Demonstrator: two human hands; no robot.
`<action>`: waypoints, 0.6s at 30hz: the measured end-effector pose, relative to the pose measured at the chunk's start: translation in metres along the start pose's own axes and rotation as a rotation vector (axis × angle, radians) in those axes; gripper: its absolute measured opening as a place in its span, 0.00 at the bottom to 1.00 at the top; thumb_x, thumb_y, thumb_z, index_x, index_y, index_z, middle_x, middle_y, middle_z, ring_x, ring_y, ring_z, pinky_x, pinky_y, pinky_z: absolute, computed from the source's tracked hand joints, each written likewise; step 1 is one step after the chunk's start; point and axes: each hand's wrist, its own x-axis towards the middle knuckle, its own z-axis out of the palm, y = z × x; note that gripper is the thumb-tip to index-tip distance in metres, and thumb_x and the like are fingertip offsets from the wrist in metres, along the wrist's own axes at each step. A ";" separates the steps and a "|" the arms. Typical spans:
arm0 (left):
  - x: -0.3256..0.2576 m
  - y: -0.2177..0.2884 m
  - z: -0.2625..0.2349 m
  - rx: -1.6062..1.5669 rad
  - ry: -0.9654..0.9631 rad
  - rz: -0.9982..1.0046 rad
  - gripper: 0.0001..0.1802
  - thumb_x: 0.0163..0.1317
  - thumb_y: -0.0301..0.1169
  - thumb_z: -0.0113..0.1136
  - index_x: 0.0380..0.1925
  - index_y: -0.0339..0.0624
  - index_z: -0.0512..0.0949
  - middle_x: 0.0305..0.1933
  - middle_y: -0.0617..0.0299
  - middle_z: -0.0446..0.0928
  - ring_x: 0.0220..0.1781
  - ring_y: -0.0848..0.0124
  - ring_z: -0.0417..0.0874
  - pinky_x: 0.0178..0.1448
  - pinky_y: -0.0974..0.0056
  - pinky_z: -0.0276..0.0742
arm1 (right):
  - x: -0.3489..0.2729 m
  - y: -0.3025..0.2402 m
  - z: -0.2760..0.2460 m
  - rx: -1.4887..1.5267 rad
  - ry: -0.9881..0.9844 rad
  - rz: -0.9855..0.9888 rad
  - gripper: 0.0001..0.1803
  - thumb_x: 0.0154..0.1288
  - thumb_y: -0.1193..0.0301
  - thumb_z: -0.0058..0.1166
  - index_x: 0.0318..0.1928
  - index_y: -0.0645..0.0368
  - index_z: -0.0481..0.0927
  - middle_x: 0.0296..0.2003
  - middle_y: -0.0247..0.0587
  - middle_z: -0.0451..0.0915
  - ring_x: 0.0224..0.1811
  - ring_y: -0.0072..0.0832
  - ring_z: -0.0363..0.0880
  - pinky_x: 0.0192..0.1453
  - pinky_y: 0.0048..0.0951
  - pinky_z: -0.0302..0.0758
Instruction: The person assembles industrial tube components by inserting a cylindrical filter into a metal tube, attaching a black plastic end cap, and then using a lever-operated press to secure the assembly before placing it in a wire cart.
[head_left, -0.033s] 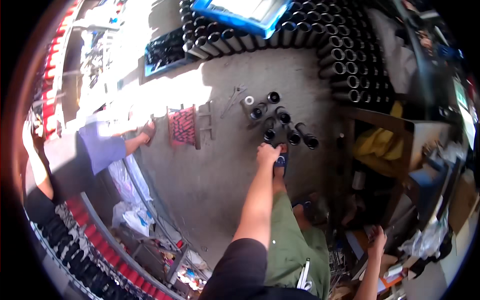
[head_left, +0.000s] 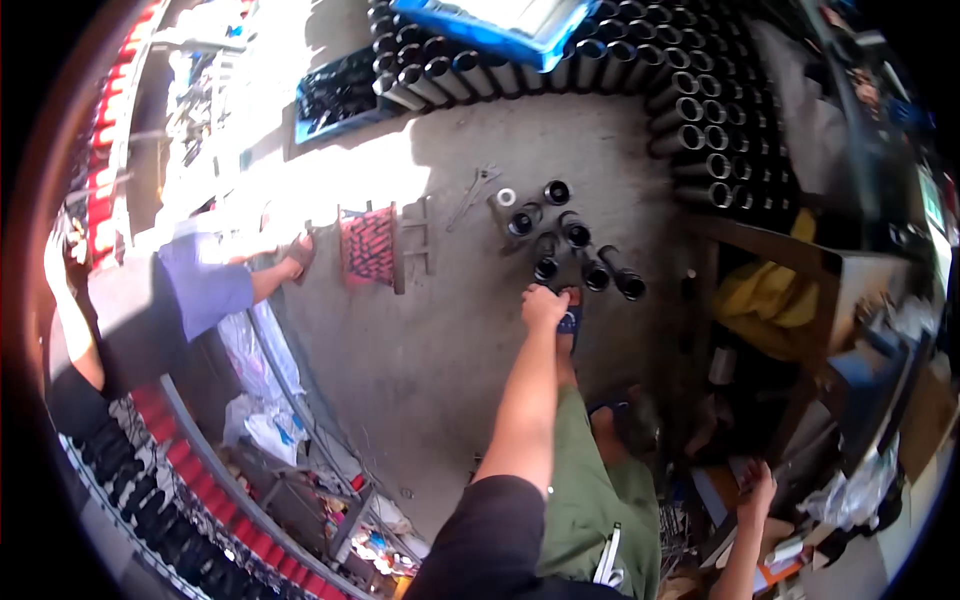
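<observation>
My left hand (head_left: 544, 306) reaches forward with its fingers curled closed, just short of a black cylindrical part (head_left: 545, 267) on the floor. Whether it holds something small is hidden. Several similar black cylinders (head_left: 575, 234) lie or stand in a loose group beyond it. A small white ring (head_left: 506, 197) is at the group's left. My right hand (head_left: 757, 486) is out to the right, low in the picture, beside a cluttered shelf; its fingers are loosely bent and apart, and I see nothing in them.
Rows of upright black tubes (head_left: 690, 137) stand at the back and right, beside a blue crate (head_left: 540, 50). A low stool with a red woven seat (head_left: 369, 246) and a wrench (head_left: 470, 190) are on the floor. Another person's leg (head_left: 270, 282) shows at left. A wooden bench (head_left: 830, 262) stands right.
The whole view has shifted slightly, with the floor items now a little further right. My hands keep about the same pose.
</observation>
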 end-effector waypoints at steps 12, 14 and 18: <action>-0.197 -0.092 -0.014 -0.232 0.118 -0.170 0.29 0.48 0.54 0.71 0.36 0.37 0.87 0.39 0.49 0.87 0.43 0.54 0.89 0.48 0.53 0.84 | 0.051 0.029 -0.018 0.186 -0.339 -0.018 0.11 0.78 0.60 0.51 0.52 0.49 0.80 0.36 0.28 0.84 0.29 0.21 0.76 0.29 0.27 0.71; -0.259 -0.110 -0.049 -0.494 0.088 -0.149 0.28 0.47 0.55 0.72 0.26 0.35 0.86 0.24 0.54 0.84 0.28 0.60 0.85 0.35 0.54 0.80 | 0.058 0.036 -0.012 0.362 -0.405 0.080 0.08 0.77 0.61 0.52 0.48 0.47 0.80 0.32 0.25 0.81 0.27 0.21 0.74 0.29 0.27 0.70; -0.479 -0.200 -0.166 -0.845 -0.196 0.340 0.16 0.59 0.44 0.72 0.29 0.40 0.86 0.21 0.65 0.81 0.18 0.76 0.74 0.23 0.69 0.67 | 0.041 0.012 -0.006 0.439 -0.657 0.168 0.06 0.76 0.59 0.52 0.42 0.42 0.80 0.23 0.20 0.69 0.23 0.17 0.66 0.29 0.26 0.65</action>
